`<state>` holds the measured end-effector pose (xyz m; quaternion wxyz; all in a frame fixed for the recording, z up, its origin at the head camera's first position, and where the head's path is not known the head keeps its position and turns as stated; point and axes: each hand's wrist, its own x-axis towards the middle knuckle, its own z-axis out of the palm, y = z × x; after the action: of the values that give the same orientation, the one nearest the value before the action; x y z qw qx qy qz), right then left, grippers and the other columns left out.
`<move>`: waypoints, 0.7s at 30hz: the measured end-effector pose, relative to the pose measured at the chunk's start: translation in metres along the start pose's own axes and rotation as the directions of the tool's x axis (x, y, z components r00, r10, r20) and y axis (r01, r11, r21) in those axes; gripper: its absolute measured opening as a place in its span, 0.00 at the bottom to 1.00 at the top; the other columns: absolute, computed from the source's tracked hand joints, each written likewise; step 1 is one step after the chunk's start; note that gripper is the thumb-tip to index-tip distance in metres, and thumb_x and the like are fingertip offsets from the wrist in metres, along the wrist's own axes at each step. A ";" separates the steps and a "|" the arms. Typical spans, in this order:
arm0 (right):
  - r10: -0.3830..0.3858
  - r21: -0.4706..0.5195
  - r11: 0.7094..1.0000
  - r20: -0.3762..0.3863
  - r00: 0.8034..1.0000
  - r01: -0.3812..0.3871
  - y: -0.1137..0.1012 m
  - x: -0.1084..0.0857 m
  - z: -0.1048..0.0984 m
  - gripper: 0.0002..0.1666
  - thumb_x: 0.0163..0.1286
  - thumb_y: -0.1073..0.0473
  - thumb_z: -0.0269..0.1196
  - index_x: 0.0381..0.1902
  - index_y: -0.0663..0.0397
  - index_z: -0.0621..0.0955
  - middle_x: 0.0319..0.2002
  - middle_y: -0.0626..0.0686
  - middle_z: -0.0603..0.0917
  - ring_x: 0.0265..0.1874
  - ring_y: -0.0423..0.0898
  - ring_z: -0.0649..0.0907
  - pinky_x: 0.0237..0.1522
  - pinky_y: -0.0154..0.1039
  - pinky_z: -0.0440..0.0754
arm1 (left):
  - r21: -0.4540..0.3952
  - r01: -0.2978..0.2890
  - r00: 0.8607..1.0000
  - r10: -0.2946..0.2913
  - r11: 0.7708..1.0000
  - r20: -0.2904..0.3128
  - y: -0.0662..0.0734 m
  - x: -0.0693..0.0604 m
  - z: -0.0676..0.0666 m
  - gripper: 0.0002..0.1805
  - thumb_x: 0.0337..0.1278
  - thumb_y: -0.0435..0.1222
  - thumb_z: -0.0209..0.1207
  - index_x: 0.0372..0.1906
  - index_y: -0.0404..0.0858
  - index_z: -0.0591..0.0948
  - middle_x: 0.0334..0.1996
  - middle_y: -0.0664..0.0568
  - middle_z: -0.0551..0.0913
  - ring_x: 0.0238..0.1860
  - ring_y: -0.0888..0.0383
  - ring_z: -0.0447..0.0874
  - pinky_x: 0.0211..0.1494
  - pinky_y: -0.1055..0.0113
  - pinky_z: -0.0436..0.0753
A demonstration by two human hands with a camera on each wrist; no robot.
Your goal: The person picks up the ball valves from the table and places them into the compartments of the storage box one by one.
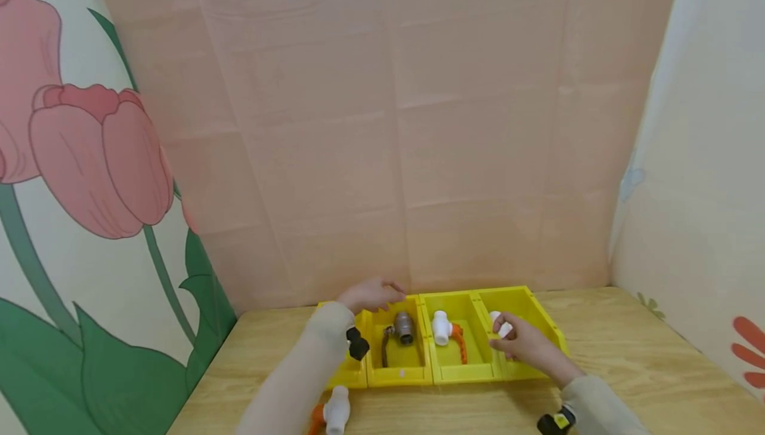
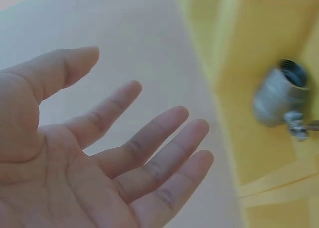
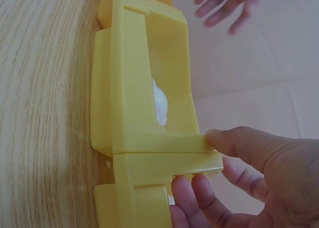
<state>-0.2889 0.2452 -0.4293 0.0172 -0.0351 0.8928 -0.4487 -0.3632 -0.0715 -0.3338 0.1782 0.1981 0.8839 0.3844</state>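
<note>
My left hand (image 1: 372, 294) hovers over the back edge of the left bins, fingers spread and palm bare in the left wrist view. Right of it there, a grey metal threaded valve (image 2: 279, 96) lies in a yellow bin (image 1: 427, 374). My right hand (image 1: 526, 345) is at the rightmost bin, its fingers loosely bent beside a white fitting (image 1: 504, 327). In the right wrist view the thumb (image 3: 234, 140) lies by the divider rim and the other fingers are across the divider; no grip on the fitting shows. A white ball valve (image 1: 442, 329) with an orange handle lies in the neighbouring bin.
Another white valve (image 1: 338, 411) with an orange handle lies on the wooden table (image 1: 430, 415) before the bins. My left forearm hides much of the leftmost bin (image 1: 352, 376). A pinkish cloth (image 1: 394, 156) hangs behind, with printed walls at both sides.
</note>
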 end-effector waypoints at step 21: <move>-0.013 0.029 1.000 0.005 1.000 0.013 -0.001 -0.003 0.001 0.15 0.65 0.59 0.65 0.41 0.58 0.70 0.21 0.51 0.73 0.20 0.45 0.75 0.22 0.35 0.72 | 0.021 -0.161 0.982 0.162 0.987 -0.100 -0.055 -0.102 -0.036 0.17 0.68 0.45 0.54 0.55 0.42 0.78 0.51 0.45 0.80 0.48 0.52 0.78 0.47 0.52 0.79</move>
<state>-0.2863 0.2446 -0.4291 0.0169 -0.0418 0.8861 -0.4614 -0.3041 -0.1778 -0.3355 0.1000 0.2506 0.8753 0.4013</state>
